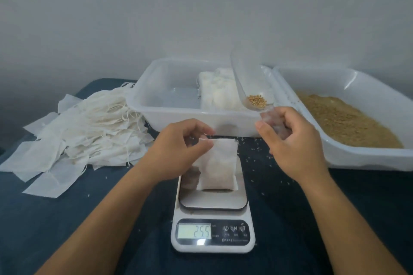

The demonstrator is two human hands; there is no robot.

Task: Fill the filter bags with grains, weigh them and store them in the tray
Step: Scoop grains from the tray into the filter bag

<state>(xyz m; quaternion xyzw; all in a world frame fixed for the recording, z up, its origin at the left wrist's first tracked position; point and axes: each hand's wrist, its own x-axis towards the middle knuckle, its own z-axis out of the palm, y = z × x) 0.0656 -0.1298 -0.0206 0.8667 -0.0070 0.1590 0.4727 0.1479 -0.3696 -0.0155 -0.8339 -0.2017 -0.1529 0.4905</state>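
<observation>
A white filter bag [220,163] stands upright on the platform of a small digital scale [212,219], whose display reads 255. My left hand [178,147] pinches the bag's top left corner. My right hand [292,140] grips the handle of a clear plastic scoop [248,82], tilted upward with a few brown grains [257,100] at its lower end, above and right of the bag. Behind the scale, a clear tray [156,107] holds filled white bags [219,89]. A second tray [335,154] on the right holds a bed of brown grain [342,118].
A loose heap of empty filter bags [78,131] with strings lies on the dark blue cloth at the left. Stray grains [252,158] are scattered on the cloth around the scale. A pale wall rises behind the trays.
</observation>
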